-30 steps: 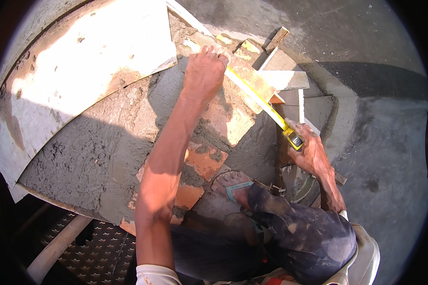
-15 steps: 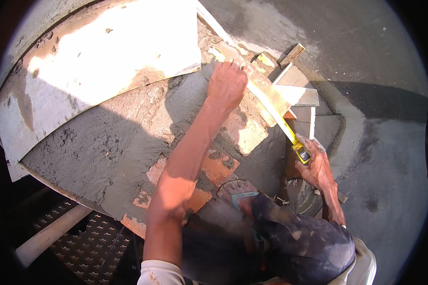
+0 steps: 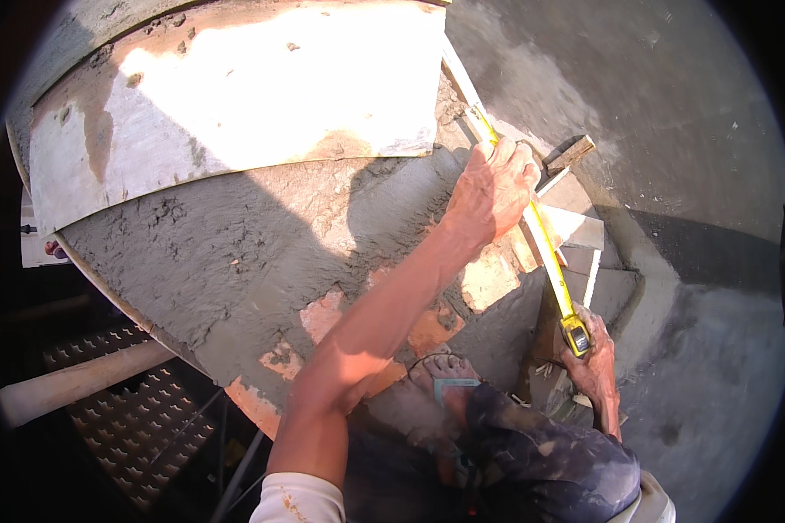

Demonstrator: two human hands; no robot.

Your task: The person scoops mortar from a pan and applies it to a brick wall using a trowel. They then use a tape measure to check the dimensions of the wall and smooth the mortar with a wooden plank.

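My left hand (image 3: 495, 187) is closed around the yellow blade of a tape measure (image 3: 547, 253), with a short piece of blade showing beyond the knuckles. Lower right, my right hand (image 3: 595, 359) grips the yellow and black tape case. The blade runs straight between both hands, past pale cut tile pieces (image 3: 577, 228). Under my left forearm lies a surface of wet grey mortar (image 3: 227, 253), with reddish bricks (image 3: 432, 329) partly bedded in it. My fingertips on the blade are partly hidden.
A large pale board (image 3: 262, 96) covers the upper left of the mortar. A wood offcut (image 3: 571, 154) lies by the tiles. Grey floor (image 3: 715, 340) extends at right. My sandalled foot (image 3: 445, 370) rests by the bricks. A wooden pole (image 3: 87, 381) crosses perforated metal (image 3: 139, 436) at lower left.
The whole view has shifted, so the board, bricks and hands sit farther right and mostly lower. Both hands keep their hold on the tape measure, its blade still stretched between them.
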